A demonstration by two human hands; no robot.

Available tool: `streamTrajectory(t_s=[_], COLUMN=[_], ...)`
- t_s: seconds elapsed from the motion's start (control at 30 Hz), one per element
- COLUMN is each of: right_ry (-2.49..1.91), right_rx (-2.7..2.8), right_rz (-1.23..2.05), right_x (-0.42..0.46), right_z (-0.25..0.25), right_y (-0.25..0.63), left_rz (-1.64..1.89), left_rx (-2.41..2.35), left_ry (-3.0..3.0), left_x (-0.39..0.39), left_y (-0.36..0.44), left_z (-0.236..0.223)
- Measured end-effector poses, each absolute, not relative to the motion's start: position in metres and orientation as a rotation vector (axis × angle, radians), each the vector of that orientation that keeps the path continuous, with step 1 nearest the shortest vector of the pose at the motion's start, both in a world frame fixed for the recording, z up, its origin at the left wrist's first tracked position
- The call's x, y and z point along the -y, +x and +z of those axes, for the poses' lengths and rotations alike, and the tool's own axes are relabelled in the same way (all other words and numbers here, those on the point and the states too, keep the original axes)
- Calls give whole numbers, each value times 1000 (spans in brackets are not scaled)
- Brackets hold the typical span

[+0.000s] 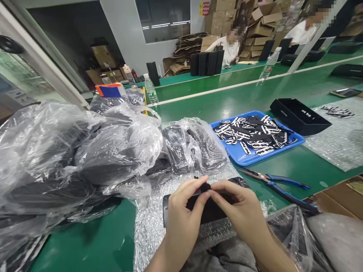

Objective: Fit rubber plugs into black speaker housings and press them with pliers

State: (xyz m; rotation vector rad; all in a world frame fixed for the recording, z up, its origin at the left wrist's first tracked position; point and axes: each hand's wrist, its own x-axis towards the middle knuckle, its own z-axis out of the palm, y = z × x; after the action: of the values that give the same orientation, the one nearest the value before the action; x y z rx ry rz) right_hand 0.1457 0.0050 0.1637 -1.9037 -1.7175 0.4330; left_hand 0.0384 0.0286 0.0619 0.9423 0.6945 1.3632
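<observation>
My left hand (183, 215) and my right hand (241, 211) meet over a black rectangular part (211, 213) that lies on a sheet of bubble wrap (150, 226). Both hands have fingers pinched together on a small black piece (204, 186) at the part's top edge. The thumbs and forefingers of the two hands almost touch. Much of the black part is hidden under my hands.
Blue-handled pliers (279, 185) lie right of my hands. A blue tray (244, 158) of black-and-white labels and a black box (299, 116) stand behind them. Clear bags of black parts (85, 158) pile up on the left. Water bottles and other people sit across the green bench.
</observation>
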Motion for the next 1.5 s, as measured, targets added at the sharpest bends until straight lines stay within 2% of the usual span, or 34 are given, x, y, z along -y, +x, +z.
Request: streamTrajectory(t_s=[0.2, 0.3, 0.8, 1.03, 1.2, 1.4, 1.5], right_ry=[-1866, -1865, -1830, -1867, -1917, -1851, -1819], right_rx=[1596, 1580, 1773, 1695, 1573, 1447, 1460], right_rz=[837, 911, 765, 886, 799, 1013, 813], right_x=[-11, -9, -9, -11, -10, -6, -7], right_z=[174, 176, 177, 179, 182, 183, 180], right_y=[151, 150, 150, 150, 145, 143, 144], left_rz=[1407, 1418, 1399, 1354, 1522, 1521, 1531], left_rx=[-566, -514, -506, -470, -613, -598, -695], left_ry=[655, 695, 800, 829, 1064, 1175, 1018], left_x=[-33, -34, -35, -35, -32, -28, -23], left_y=[37, 35, 35, 34, 36, 36, 38], left_z=[68, 70, 64, 64, 60, 58, 61])
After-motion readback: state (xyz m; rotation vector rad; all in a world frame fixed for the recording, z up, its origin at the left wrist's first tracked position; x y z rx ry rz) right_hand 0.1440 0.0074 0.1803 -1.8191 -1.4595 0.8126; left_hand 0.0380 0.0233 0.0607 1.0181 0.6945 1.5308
